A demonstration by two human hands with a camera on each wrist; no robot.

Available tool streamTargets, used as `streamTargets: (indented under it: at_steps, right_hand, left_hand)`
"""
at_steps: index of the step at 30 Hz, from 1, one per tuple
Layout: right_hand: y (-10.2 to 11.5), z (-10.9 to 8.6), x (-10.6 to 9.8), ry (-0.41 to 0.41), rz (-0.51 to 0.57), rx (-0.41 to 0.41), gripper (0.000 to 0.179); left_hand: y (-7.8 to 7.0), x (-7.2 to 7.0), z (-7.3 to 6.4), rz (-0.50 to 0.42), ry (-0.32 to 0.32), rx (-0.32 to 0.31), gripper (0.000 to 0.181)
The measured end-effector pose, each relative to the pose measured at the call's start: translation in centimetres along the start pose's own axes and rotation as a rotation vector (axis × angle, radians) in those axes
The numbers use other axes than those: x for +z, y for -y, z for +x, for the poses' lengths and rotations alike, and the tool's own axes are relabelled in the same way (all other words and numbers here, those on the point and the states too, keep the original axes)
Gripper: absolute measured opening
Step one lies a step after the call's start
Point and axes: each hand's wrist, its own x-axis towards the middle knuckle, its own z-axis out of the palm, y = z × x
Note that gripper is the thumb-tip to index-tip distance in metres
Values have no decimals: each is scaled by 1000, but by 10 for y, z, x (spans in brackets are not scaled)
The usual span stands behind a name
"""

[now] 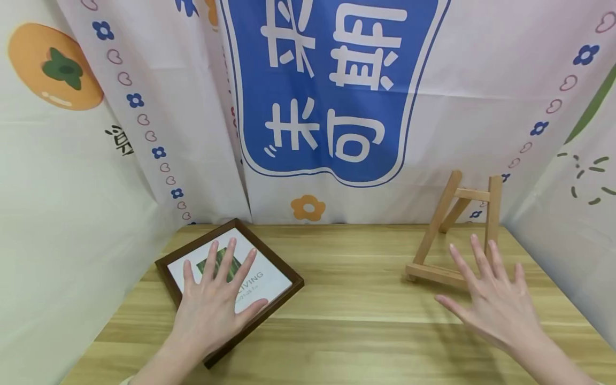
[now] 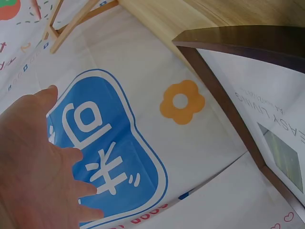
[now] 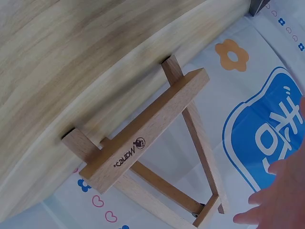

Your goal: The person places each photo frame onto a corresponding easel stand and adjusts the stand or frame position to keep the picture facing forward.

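A dark brown picture frame (image 1: 183, 256) (image 2: 228, 95) with a white mat and a small green print lies flat on the table's left side. My left hand (image 1: 212, 299) (image 2: 43, 162) rests over it, fingers spread and straight. On the right stands a small light wooden easel (image 1: 457, 230) (image 3: 147, 138), upright and bare. My right hand (image 1: 495, 305) (image 3: 281, 195) hovers just in front of the easel's base with fingers spread, holding nothing and not touching it.
The light wooden table (image 1: 356, 310) runs from the frame to the easel. A printed white cloth backdrop (image 1: 332, 101) with a blue panel, flowers and hearts closes in the back and both sides.
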Motion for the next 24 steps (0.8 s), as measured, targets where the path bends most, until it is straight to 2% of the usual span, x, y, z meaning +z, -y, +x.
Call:
streamTargets:
  at_steps: [5, 11, 17, 24]
  right_hand:
    - [-1, 3, -3, -4, -2, -2, 103]
    - [0, 8, -2, 44, -21, -14, 103]
    - [2, 22, 1, 9, -17, -62, 102]
    - [5, 40, 2, -61, -27, -167, 99]
  left_hand:
    - [2, -2, 2, 14, 24, -9, 87]
    - [9, -5, -6, 20, 45, -57, 91]
    - [21, -4, -20, 33, 10, -81, 91]
    - [42, -7, -32, 53, -39, -79, 91]
